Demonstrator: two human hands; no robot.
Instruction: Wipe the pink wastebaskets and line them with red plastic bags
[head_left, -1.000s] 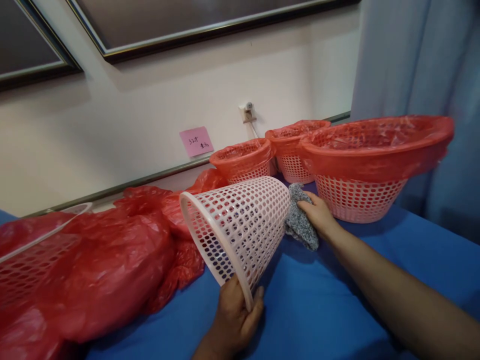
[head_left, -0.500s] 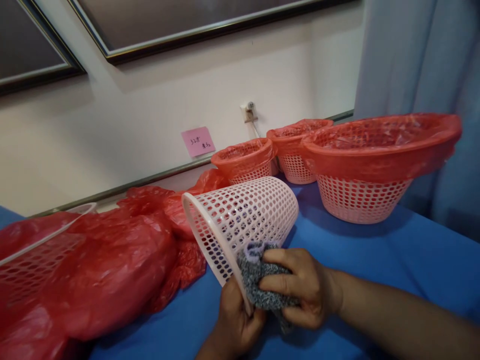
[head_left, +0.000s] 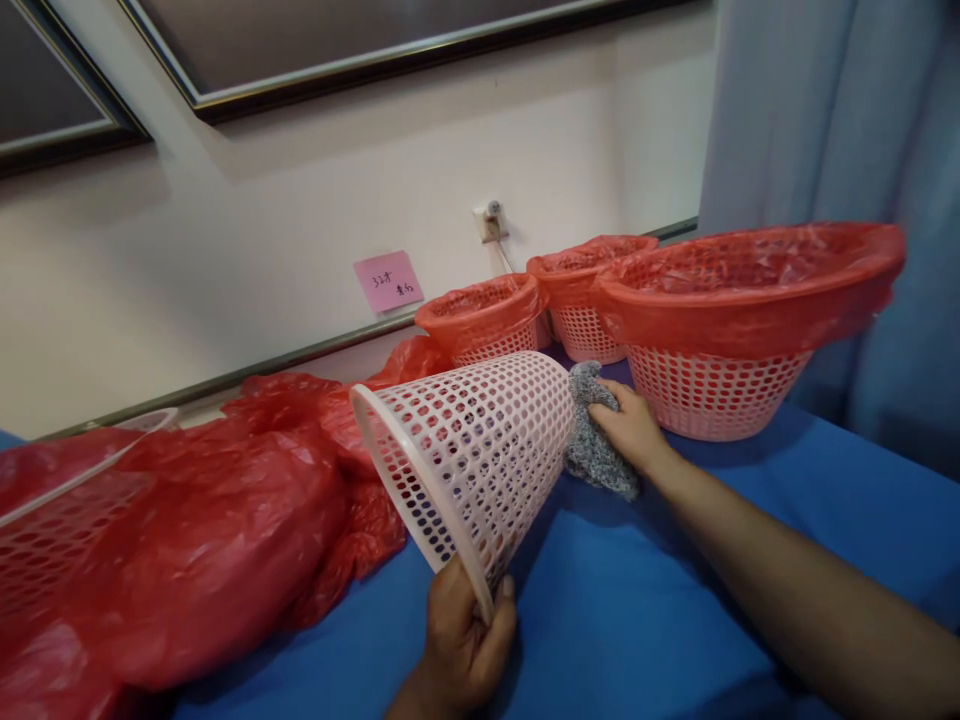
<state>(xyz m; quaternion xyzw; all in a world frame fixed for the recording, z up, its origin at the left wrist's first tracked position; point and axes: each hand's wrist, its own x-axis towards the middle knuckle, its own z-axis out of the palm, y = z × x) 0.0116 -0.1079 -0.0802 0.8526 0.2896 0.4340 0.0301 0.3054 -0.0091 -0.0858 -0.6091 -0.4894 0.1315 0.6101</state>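
A pale pink perforated plastic basket [head_left: 472, 455] lies tipped on its side over the blue table [head_left: 660, 600], mouth toward the left. My left hand [head_left: 461, 645] pinches the basket's rim at the lower edge. Closed on a grey speckled cloth [head_left: 596, 450], my right hand [head_left: 634, 428] presses it against the basket's base on the far right side.
Three baskets lined with red bags stand at the back right: a large one [head_left: 742, 310] and two smaller ones [head_left: 484, 320] [head_left: 585, 290]. A heap of red plastic bags [head_left: 195, 520] and another basket [head_left: 52, 530] fill the left. A pink note [head_left: 388, 281] hangs on the wall.
My right hand carried the grey cloth from the basket's near rim back to its base at the far end. The left hand kept its hold on the rim.
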